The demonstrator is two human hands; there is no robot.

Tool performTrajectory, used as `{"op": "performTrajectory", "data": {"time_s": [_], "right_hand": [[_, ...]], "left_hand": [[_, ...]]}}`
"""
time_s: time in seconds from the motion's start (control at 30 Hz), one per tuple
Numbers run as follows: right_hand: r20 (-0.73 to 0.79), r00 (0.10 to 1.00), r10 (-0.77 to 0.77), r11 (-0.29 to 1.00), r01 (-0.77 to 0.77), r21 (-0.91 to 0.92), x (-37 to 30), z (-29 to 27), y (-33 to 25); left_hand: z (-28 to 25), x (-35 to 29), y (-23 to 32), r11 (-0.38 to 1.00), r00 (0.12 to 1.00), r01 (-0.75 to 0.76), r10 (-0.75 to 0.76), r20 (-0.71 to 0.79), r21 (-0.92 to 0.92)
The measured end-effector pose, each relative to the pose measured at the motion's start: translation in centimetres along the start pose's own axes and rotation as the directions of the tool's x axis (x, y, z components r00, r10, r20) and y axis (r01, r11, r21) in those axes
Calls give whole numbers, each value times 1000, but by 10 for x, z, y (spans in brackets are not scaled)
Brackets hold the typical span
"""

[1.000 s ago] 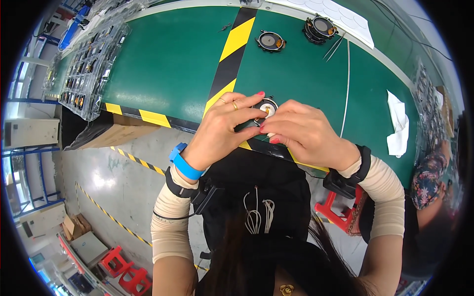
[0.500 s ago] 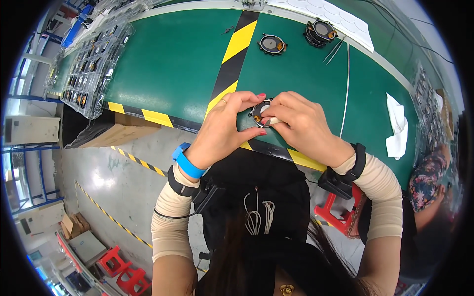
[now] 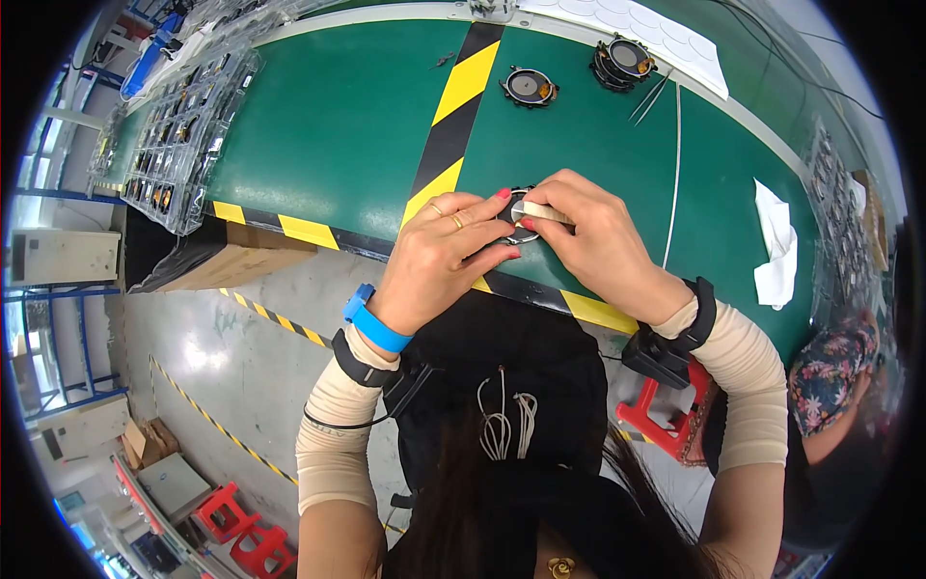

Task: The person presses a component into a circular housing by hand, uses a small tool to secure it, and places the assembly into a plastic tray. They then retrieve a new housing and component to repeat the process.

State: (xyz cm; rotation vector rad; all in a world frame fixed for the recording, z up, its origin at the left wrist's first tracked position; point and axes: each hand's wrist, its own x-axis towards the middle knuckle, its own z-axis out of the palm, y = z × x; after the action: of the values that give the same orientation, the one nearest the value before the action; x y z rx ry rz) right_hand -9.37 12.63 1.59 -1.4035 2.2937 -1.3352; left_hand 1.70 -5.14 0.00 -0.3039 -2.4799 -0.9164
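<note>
A small round watch module (image 3: 522, 234), dark with a metal rim, lies at the front of the green table, mostly covered by fingers. My left hand (image 3: 436, 253) grips its left side, with fingertips on top and the thumb at the near edge. Between thumb and fingers, my right hand (image 3: 608, 246) pinches a short pale stick-like tool (image 3: 548, 213), its tip touching the module's face. Farther off, a similar module (image 3: 530, 87) lies alone. To its right stands a stack of modules (image 3: 627, 62), with tweezers (image 3: 649, 99) beside it.
Yellow-black tape (image 3: 468, 72) crosses the green table (image 3: 328, 116) and edges its front. Clear trays of parts (image 3: 183, 135) sit at the left. A white cloth (image 3: 774, 246) lies at the right, near another person's floral sleeve (image 3: 834, 376). A red stool (image 3: 661, 415) stands below.
My left fingers have moved over onto the module's face. My right hand has turned and shifted slightly, so the pale tool now lies more across the module and shows more fully.
</note>
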Motion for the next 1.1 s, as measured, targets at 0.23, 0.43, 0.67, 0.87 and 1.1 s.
{"op": "performTrajectory", "data": {"time_s": [0.23, 0.43, 0.67, 0.87, 1.1], "right_hand": [[-9, 1000, -5, 1000, 6, 3, -1, -2, 1], [-112, 990, -86, 996, 82, -39, -7, -13, 0], [-110, 987, -115, 993, 112, -31, -12, -16, -2], [-114, 970, -215, 977, 213, -34, -12, -12, -3], [37, 952, -305, 933, 306, -192, -14, -6, -7]], "left_hand": [[1, 0, 0, 998, 999, -41, 42, -3, 54], [-1, 4, 4, 989, 997, -69, 64, 40, 130], [-4, 6, 7, 972, 995, -81, 67, 71, 219], [-3, 3, -1, 988, 998, -51, 46, 37, 143], [-2, 5, 1, 983, 981, 184, -183, 67, -9]]}}
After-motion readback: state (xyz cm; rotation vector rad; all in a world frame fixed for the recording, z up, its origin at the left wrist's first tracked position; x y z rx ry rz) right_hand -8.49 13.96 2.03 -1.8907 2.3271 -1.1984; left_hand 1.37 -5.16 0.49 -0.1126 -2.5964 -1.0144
